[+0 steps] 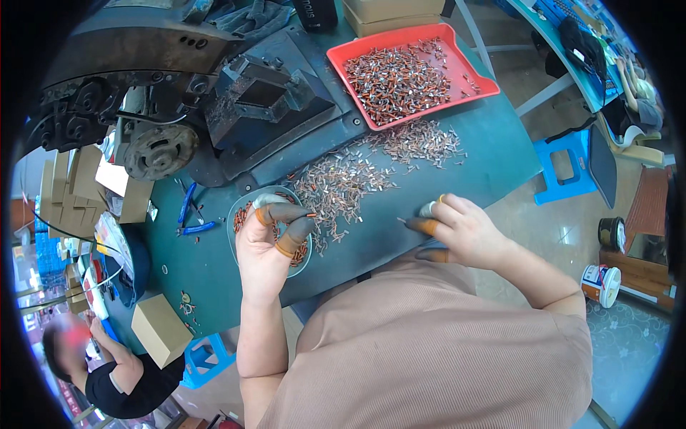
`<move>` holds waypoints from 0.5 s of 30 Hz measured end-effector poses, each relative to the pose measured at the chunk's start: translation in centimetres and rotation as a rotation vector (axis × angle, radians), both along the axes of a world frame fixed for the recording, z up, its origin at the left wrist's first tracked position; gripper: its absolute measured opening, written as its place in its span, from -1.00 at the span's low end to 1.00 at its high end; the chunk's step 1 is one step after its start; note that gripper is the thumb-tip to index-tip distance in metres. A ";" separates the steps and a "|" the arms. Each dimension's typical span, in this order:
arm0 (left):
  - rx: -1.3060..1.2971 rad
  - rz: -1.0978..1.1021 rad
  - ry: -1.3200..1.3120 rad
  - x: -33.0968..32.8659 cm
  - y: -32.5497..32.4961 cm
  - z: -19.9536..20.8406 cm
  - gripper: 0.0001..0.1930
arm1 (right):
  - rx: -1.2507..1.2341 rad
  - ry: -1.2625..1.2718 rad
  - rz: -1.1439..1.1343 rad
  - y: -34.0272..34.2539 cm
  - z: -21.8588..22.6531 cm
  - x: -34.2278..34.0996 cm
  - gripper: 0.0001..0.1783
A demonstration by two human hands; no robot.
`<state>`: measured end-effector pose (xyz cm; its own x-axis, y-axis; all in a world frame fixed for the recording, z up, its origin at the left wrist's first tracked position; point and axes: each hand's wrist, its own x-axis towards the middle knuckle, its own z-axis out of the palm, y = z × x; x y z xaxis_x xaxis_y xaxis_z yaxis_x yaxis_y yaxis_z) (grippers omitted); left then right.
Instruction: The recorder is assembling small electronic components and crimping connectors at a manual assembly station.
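My left hand (261, 247), with brown finger cots on thumb and fingers, is over a round bowl (231, 232) filled with small copper-coloured pieces. Between its thumb and forefinger tips it pinches one small orange-copper piece (311, 215). My right hand (468, 234) is off to the right above the table's near edge. Its finger cot tips are closed on a tiny silvery metal piece (401, 220), too small to name further. Loose silvery metal pieces (343, 182) are heaped on the green table (386, 225) between and beyond my hands.
A red tray (486, 87) of mixed orange and silver pieces is at the back. Left of it stands a dark, heavy machine (264, 107). Blue-handled pliers (187, 204) and a cardboard box (161, 330) lie to the left. Another person (128, 379) sits at lower left; blue stools flank the table.
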<state>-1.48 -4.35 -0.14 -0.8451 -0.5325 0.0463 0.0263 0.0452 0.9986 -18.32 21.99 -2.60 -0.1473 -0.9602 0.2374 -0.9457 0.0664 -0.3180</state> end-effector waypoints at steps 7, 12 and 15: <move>-0.109 0.199 -0.038 0.6 -0.1 0.5 -0.82 | -0.168 -0.191 0.079 -1.3 -0.5 0.3 -0.66; -0.789 0.334 0.067 -2.3 -1.9 2.1 -0.80 | -0.492 -0.401 -0.068 -9.4 2.2 -2.3 -0.81; -1.221 0.492 0.242 -4.7 -3.6 3.2 -0.76 | -0.581 -0.448 -0.136 -16.0 5.3 -3.2 -0.87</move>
